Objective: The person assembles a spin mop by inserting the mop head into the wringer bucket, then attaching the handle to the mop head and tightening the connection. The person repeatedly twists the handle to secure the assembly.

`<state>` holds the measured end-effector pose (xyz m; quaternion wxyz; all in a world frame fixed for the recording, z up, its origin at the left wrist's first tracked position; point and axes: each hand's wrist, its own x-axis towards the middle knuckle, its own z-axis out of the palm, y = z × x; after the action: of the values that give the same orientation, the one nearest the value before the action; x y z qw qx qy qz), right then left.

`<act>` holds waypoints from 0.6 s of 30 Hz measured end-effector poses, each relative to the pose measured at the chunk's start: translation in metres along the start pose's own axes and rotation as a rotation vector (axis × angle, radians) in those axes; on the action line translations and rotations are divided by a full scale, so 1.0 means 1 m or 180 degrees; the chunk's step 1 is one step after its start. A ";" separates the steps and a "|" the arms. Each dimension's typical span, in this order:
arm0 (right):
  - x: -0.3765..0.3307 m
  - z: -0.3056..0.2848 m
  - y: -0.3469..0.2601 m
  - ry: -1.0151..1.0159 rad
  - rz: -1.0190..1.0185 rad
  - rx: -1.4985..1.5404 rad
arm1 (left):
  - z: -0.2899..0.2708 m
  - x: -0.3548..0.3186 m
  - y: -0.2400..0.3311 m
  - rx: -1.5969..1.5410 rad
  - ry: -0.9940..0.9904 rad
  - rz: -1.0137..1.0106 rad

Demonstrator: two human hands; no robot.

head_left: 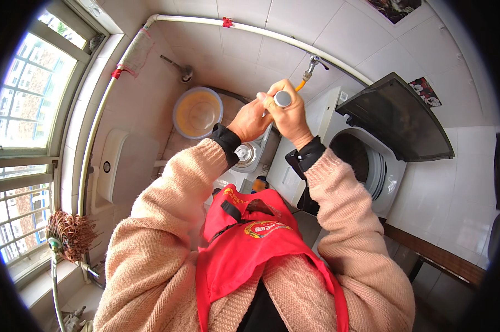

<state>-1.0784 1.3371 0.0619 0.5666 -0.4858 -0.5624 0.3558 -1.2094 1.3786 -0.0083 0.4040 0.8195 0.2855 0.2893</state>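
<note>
My right hand [294, 119] is raised in front of me, its fingers wrapped round a thing with a round grey end [283, 99] and a pale rim. Most of that thing is hidden in the grip, so its kind does not show. Close against it on the left is my left hand [249, 120], fingers curled together and their tips by the right hand. Whatever the left fingers hold is hidden. Beyond the right hand, an orange hose [301, 85] hangs from a metal tap [314, 65] on the tiled wall.
A pale basin [176, 115] with a yellowish inside stands beyond my left hand. To the right is a white washing machine [395, 191] with its dark lid [402, 124] raised. A white pipe [272, 32] runs along the walls. A mop [71, 235] leans by the window at left.
</note>
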 end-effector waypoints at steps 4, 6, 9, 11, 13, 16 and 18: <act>-0.008 0.010 0.024 0.0019 0.0049 -0.0301 | 0.007 -0.008 -0.016 0.0021 -0.0086 -0.0130; -0.003 0.012 0.017 0.0086 0.0198 -0.0434 | -0.002 -0.006 -0.008 -0.0085 -0.0097 -0.0259; 0.012 0.006 -0.026 -0.0178 0.0040 0.0124 | -0.030 0.005 0.027 -0.0027 -0.0041 0.0125; 0.019 -0.002 -0.070 -0.0214 -0.0131 0.0320 | -0.046 0.009 0.059 0.0104 0.0280 0.0552; 0.020 -0.016 -0.110 -0.0184 -0.0345 0.0221 | -0.060 0.015 0.086 0.0227 0.0495 0.1069; 0.024 -0.017 -0.131 -0.0046 -0.0536 0.0134 | -0.065 0.023 0.105 0.0037 0.0578 0.1352; 0.024 -0.008 -0.119 0.0084 -0.0540 0.0191 | -0.059 0.023 0.100 0.0030 0.0554 0.1031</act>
<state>-1.0847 1.3258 0.1824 0.6164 -0.4240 -0.5831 0.3168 -1.2118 1.3733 0.1096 0.3221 0.8285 0.1850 0.4191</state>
